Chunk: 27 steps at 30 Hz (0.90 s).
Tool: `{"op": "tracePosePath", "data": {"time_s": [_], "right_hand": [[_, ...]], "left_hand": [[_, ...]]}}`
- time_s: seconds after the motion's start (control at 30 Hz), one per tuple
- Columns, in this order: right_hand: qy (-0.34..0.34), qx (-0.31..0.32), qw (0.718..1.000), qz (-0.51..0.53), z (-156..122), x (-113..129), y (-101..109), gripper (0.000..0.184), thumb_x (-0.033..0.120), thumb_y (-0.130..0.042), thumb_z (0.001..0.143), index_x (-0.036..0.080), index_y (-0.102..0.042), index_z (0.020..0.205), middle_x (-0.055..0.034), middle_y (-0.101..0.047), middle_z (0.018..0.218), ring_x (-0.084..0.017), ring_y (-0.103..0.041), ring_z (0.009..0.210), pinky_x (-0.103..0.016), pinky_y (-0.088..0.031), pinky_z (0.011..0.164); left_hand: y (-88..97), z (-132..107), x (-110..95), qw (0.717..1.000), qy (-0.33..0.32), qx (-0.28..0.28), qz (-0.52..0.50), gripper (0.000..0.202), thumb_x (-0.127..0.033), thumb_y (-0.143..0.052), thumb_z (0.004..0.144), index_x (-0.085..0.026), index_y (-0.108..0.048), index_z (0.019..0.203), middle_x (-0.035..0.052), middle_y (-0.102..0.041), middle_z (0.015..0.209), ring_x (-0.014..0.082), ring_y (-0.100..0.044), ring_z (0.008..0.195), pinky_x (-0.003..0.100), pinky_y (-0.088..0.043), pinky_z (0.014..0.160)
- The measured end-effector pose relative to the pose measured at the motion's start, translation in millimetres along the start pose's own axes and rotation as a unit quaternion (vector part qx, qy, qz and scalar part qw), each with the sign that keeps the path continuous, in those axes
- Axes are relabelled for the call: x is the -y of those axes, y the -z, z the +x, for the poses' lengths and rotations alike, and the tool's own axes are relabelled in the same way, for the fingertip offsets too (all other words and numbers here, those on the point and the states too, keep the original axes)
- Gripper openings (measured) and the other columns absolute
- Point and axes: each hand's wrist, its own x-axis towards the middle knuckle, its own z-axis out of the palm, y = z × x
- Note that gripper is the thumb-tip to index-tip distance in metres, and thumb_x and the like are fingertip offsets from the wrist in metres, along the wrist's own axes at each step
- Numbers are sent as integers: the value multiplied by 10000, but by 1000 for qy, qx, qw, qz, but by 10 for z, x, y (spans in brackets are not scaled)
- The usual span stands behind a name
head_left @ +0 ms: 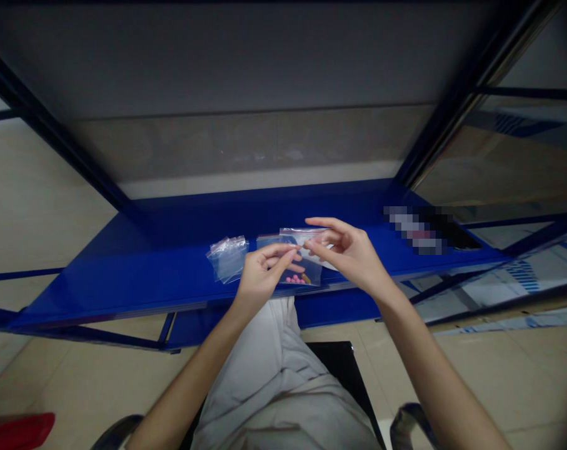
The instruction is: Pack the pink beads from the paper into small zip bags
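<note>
Pinches top edge of small clear bag (312, 269) with left hand (259, 275) and right hand (346, 250), just above blue shelf (124, 275); mouth up, likely so pink pieces (295, 279) sit low. Spare bags (227, 256) heaped left.

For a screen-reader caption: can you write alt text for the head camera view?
A seated person's left hand and right hand hold a small clear bag with pink pieces inside, over a blue shelf. More clear bags lie on the shelf just left of the hands.
</note>
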Motion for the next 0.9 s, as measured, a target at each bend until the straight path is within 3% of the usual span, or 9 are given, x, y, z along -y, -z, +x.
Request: {"op": "tracePosePath", "data": {"time_s": [0.13,0.3,0.5,0.77,0.9], "right_hand": [[-23,-17,999,31,23,-50,-85,292,405,-672,738,153,-699,881,-48,-701,705,-161,-649,613,-240,-494,494],[-12,3,1000,25,4,-32,-115,267,396,-672,743,170,-713,880,-40,-708,731,-137,-635,593,-213,-467,469],[-15,-8,999,36,-2,10,-143,266,426,-653,748,166,-698,782,-19,-679,679,-95,-573,508,-201,-450,448],[-43,-25,995,87,14,-17,-181,278,436,-678,713,164,-684,771,-22,-666,715,-91,-551,512,-205,-438,442],[-56,-18,991,118,20,-51,-215,265,421,-685,709,161,-665,758,-14,-652,714,-82,-545,502,-194,-421,429]], "left_hand": [[-11,14,-26,1000,-4,-21,-19,283,-354,-685,740,-126,-657,904,67,-727,787,195,-710,636,288,-562,654],[-35,-4,-108,996,-43,-81,-11,231,-355,-668,757,-126,-653,782,53,-724,718,174,-701,640,265,-562,652],[-56,-2,-104,994,-82,-70,-2,246,-384,-628,787,-139,-632,812,51,-723,718,171,-699,642,269,-562,658],[-66,35,-90,985,-120,-96,75,205,-351,-613,800,-147,-627,783,49,-714,724,178,-700,672,247,-543,647],[-69,5,-64,984,-132,-78,89,183,-336,-566,840,-172,-549,761,34,-694,730,169,-691,699,248,-526,661]]}}
